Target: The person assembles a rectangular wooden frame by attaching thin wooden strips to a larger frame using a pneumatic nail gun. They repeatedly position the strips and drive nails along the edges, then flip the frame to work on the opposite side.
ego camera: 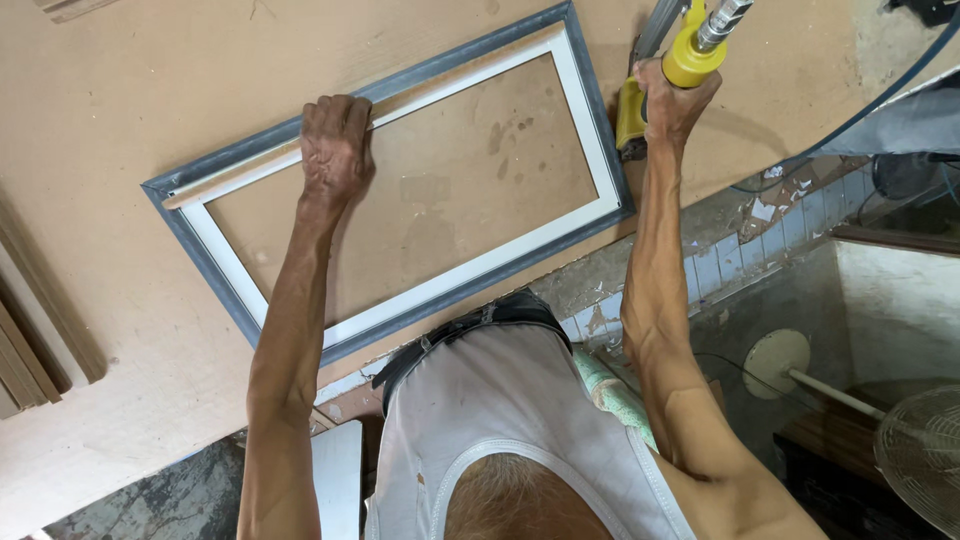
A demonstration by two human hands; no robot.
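Observation:
A rectangular picture frame, grey outside and white inside, lies flat on a brown board tabletop. A thin wooden strip rests along its far long side. My left hand presses down on that strip and the frame's far edge, fingers closed over it. My right hand grips a yellow pneumatic nail gun just outside the frame's right short side, its nose pointing at the frame's edge.
An air hose runs from the gun off to the right. Wooden strips lie at the table's left edge. Below the table's near edge are cracked tiles, a fan and a white disc on a pole.

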